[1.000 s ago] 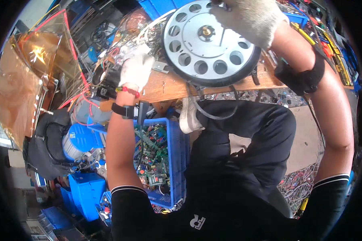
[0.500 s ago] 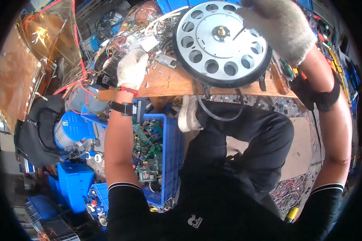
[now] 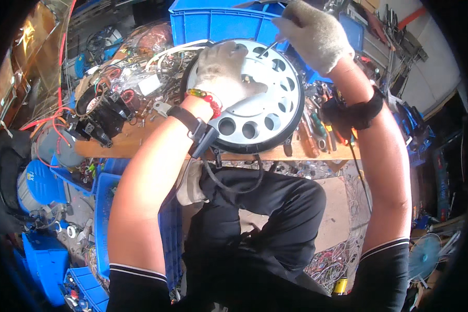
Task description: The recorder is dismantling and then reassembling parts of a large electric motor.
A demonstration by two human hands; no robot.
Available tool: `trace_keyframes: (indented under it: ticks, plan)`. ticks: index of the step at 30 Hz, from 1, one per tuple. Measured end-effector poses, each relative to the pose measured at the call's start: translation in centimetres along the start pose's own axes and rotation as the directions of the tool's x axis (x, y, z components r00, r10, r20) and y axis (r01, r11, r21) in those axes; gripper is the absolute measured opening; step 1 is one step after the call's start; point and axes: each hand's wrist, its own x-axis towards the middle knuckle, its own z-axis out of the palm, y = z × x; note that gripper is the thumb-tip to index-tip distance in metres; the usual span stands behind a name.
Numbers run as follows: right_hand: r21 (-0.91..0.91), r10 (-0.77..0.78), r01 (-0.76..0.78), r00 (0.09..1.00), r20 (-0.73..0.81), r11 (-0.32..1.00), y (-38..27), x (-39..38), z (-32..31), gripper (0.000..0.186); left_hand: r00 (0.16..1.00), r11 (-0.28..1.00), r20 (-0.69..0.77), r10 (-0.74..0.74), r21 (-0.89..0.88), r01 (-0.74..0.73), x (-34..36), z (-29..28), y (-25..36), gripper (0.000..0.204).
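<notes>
A large wheel [image 3: 244,112] lies flat on the wooden bench, with a black rim, a silver face and a ring of round holes. My left hand [image 3: 221,67], in a pale work glove, rests palm down on its face, thumb spread toward the centre stub. Above the wheel's far right side, my gloved right hand [image 3: 314,39] is closed around a screwdriver-like tool [image 3: 268,50]. Its thin dark shaft slants down to the wheel's face near the far holes; whether the tip touches is hard to tell. The tool's handle is mostly hidden by the glove.
A blue crate [image 3: 223,26] stands behind the wheel. Left of it are loose metal parts and a black motor housing [image 3: 96,112]. Hand tools, including a wooden handle [image 3: 309,140], lie at the right. A grey cable [image 3: 229,188] hangs over the bench edge [image 3: 135,152].
My left hand has moved from the bench at the left onto the wheel. My right hand still grips the tool, now by the wheel's far edge. The whole view has shifted rightward.
</notes>
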Motion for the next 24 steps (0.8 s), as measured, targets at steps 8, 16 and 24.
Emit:
trace_keyframes:
  ticks: [8,16,24]
  plan:
    - [-0.035,-0.077,0.076,0.997,-0.017,0.996,0.9,0.2,1.6,0.035,0.998,0.998,-0.036,0.057,-0.017,-0.058,-0.3,2.5,0.4,0.091]
    - [-0.086,-0.156,0.157,0.988,0.009,0.984,0.7,0.6,1.7,0.033,0.995,0.997,-0.059,0.077,0.012,-0.077,-0.6,2.8,0.3,0.088]
    - [-0.117,-0.204,0.203,0.979,0.003,0.972,0.5,0.4,1.6,0.032,0.994,0.996,-0.054,0.091,-0.011,-0.091,-0.6,2.6,0.3,0.088]
